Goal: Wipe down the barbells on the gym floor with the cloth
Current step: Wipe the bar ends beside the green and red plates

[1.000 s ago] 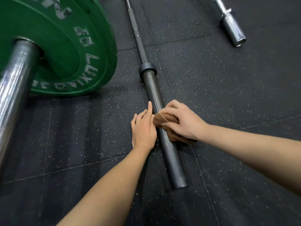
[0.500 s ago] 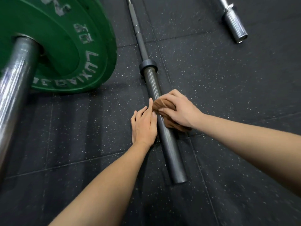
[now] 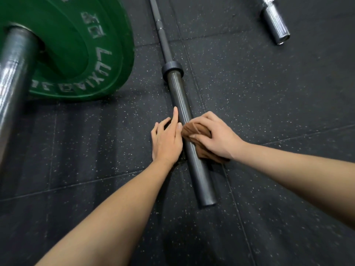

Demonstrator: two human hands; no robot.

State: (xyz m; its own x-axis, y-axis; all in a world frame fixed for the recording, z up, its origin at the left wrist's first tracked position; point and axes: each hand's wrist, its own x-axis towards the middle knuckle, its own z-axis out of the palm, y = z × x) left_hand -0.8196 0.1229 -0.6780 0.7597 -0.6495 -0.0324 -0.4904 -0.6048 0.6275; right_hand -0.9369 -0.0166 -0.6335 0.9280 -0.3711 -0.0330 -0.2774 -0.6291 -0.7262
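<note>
A dark grey barbell (image 3: 180, 96) lies on the black rubber floor, its sleeve end pointing toward me. My right hand (image 3: 217, 137) presses a brown cloth (image 3: 194, 131) onto the sleeve, about midway along it. My left hand (image 3: 167, 139) rests flat on the floor against the sleeve's left side, fingers together and extended, holding nothing. A second, chrome barbell sleeve (image 3: 275, 24) lies at the top right.
A green bumper plate (image 3: 76, 48) stands at the upper left on a thick steel bar (image 3: 13, 77) that runs toward me along the left edge. Speckled black floor tiles (image 3: 269, 96) spread between the bars.
My right hand and the cloth slid up the sleeve toward the collar, then back toward me a little. My left hand stayed beside the sleeve.
</note>
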